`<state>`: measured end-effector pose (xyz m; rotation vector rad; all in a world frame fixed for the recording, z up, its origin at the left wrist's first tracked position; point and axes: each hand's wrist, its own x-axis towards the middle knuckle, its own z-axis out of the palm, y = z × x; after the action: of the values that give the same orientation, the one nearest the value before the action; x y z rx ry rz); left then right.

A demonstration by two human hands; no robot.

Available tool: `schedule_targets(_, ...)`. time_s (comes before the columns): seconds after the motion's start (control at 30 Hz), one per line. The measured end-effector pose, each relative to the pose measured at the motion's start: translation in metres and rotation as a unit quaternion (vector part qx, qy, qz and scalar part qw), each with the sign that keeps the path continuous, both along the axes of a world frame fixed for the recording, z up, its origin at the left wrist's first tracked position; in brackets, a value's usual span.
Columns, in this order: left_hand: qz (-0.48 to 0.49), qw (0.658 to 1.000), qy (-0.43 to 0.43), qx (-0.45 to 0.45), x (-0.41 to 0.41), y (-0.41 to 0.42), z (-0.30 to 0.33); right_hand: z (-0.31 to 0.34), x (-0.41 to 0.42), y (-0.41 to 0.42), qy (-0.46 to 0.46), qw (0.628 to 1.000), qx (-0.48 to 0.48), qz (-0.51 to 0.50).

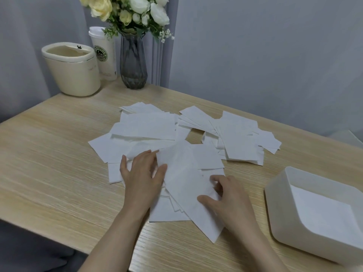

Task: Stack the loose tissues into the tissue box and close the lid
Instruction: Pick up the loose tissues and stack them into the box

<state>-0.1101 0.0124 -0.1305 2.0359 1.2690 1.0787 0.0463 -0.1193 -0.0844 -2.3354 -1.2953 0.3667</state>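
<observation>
- The bench [59,146], pale wood-grain, carries everything; the scatter of tissues at its middle serves as the landmark here.
- The loose tissues [153,126] lie fanned and overlapping in several rough heaps, not squared up, which is likely why both hands are working to gather them before any go into the box.
- The tissue box [279,201], white with rounded corners, sits to the right of the tissues near the bench's front edge, its top open and turned toward the person, so a gathered stack can probably be dropped straight in. Something flat and white lines its bottom; whether that is tissue already stacked I cannot tell. No lid can be told with any certainty.
- Behind and left of the tissues stands a cream desktop bin [72,73]; beside it a white coffee cup [104,54] and a dark glass vase [133,63] of pale flowers, all well apart from the work.
- The left hand [141,173] lies on the near-left part of the tissues, fingers fairly straight and spread, thumb against the edge of one raised sheet, seemingly steadying or sweeping the pile.
- The right hand [225,197] rests on the near-right sheets with fingers curled, apparently pinching a tissue's edge between thumb and fingertips to draw it inward.
</observation>
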Motion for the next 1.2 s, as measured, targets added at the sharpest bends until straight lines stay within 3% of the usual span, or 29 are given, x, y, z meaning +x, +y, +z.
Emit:
schedule_targets(0.1,0.010,1.000,-0.005,0.006,0.000,-0.004,0.002,-0.002,0.001,-0.002,0.077,0.996,0.012,-0.038)
schedule_targets(0.2,0.021,0.999,-0.015,0.022,-0.001,-0.010,0.006,-0.002,0.000,-0.002,0.094,0.995,0.020,-0.033)
schedule_targets(0.37,-0.028,0.997,-0.047,0.056,0.008,-0.026,0.014,0.004,0.002,-0.006,0.166,0.981,0.067,-0.076)
schedule_targets(0.57,-0.071,0.992,-0.096,-0.035,0.020,-0.030,0.017,0.010,0.009,-0.014,0.327,0.932,0.094,-0.126)
schedule_targets(0.77,-0.113,0.977,-0.139,-0.115,0.018,-0.037,0.021,0.009,0.014,-0.019,0.298,0.938,0.124,-0.124)
schedule_targets(0.93,-0.120,0.959,-0.185,-0.178,0.015,-0.037,0.020,0.013,0.010,-0.015,0.379,0.884,0.218,-0.170)
schedule_targets(1.03,-0.123,0.931,-0.233,-0.251,0.016,-0.039,0.023,0.015,-0.002,-0.008,0.434,0.852,0.242,-0.164)
schedule_targets(1.2,-0.164,0.876,-0.307,-0.333,0.014,-0.040,0.032,0.013,-0.027,0.006,0.458,0.846,0.243,-0.125)
